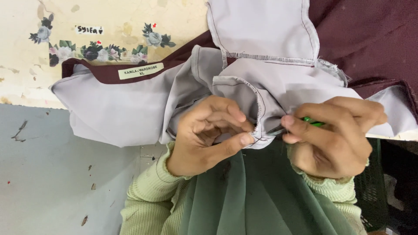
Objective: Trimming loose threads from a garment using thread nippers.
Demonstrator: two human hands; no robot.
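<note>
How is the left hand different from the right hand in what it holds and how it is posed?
The left hand pinches the stitched edge of the grey garment between thumb and fingers; the right hand grips a small green-handled tool pointed at that edge. The left hand holds only cloth; the right holds only the tool. Both wear ribbed light green sleeves.

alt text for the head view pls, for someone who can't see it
Seen from above, a left hand pinches the stitched edge of a pale grey garment while the right hand holds a small green-handled tool to the seam. The garment lies on a worn table with flower stickers.
</note>
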